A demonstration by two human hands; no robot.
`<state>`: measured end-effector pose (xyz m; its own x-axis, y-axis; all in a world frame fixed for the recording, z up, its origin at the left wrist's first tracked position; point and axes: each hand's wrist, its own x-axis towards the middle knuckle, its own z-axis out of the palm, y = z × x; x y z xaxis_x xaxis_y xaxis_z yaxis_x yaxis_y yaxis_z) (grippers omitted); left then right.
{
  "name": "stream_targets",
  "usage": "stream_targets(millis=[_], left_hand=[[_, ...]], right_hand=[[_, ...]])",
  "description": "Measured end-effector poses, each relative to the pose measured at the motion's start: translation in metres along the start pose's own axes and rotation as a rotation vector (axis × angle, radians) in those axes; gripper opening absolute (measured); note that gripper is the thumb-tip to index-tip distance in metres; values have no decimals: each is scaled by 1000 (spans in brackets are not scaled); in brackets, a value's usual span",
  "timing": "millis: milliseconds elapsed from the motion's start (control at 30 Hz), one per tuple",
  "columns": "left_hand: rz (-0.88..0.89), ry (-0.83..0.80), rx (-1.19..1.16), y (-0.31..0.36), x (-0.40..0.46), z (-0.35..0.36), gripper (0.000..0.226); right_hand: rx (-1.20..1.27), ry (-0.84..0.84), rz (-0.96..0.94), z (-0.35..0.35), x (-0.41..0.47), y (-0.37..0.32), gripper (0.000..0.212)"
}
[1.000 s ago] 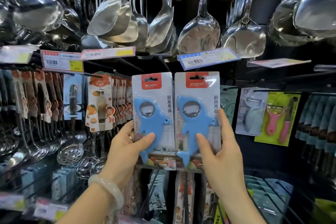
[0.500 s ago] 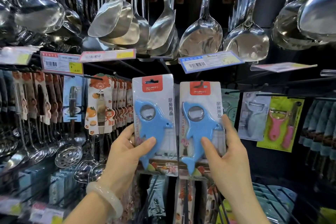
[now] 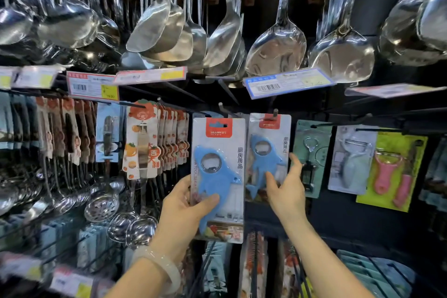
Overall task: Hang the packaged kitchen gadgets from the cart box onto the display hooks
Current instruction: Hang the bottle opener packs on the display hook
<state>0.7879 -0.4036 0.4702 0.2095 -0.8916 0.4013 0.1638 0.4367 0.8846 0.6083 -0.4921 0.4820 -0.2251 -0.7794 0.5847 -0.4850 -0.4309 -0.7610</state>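
Observation:
Two carded packs each hold a blue shark-shaped bottle opener under a red header. My left hand (image 3: pixel 186 208) grips the nearer pack (image 3: pixel 217 176) by its lower left, thumb across the front, and holds it upright just below a bare hook (image 3: pixel 221 106). The second pack (image 3: pixel 268 152) sits farther back with its red header on a display hook (image 3: pixel 275 112). My right hand (image 3: pixel 285 191) pinches that pack's lower right, thumb on the front and fingers along its right edge. No cart box is in view.
Steel spatulas and ladles (image 3: pixel 275 51) hang low overhead, with price tags (image 3: pixel 285 83) on the hook ends. Orange-printed packs (image 3: pixel 145 143) hang left, a green-carded opener (image 3: pixel 310 155) and peelers (image 3: pixel 389 169) right. Skimmers (image 3: pixel 101 203) hang at lower left.
My right hand pushed its pack back and up onto a hook. My left hand brought its pack nearer to me and a little lower. The view tilted upward.

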Motion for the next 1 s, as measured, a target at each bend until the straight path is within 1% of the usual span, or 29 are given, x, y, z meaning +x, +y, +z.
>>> stream_targets(millis=[67, 133, 233, 333, 433, 533, 567, 633, 733, 800, 900, 1000], left_hand=[[-5, 7, 17, -2, 0, 2, 37], [-11, 15, 22, -5, 0, 3, 37], [-20, 26, 26, -8, 1, 4, 39], [-29, 27, 37, -11, 1, 4, 38], [-18, 25, 55, -13, 1, 6, 37], [-15, 16, 56, -16, 1, 10, 35], [-15, 7, 55, -17, 0, 11, 34], [-15, -2, 49, -20, -1, 15, 34], [2, -9, 59, -22, -5, 23, 34], [36, -33, 68, -22, -10, 30, 35], [120, -90, 77, -18, -20, 41, 40], [223, -126, 68, -6, -29, 51, 44]], right_hand=[[-15, 5, 35, 6, 9, 7, 63], [-58, -18, 68, 10, 16, 14, 55], [-113, -95, 90, 12, 24, 21, 42], [-90, -192, 98, 10, 30, 23, 36], [-38, -237, 165, 4, 31, 23, 42], [-151, -158, 170, -5, 20, 24, 56], [-140, -123, 151, -9, 10, 20, 58], [21, -127, 95, -17, -15, 9, 53], [310, -303, 84, -26, -51, -18, 46], [441, -348, 60, -26, -69, -26, 55], [522, -232, -53, -25, -85, -30, 71], [565, -113, -124, -33, -88, -38, 75]])
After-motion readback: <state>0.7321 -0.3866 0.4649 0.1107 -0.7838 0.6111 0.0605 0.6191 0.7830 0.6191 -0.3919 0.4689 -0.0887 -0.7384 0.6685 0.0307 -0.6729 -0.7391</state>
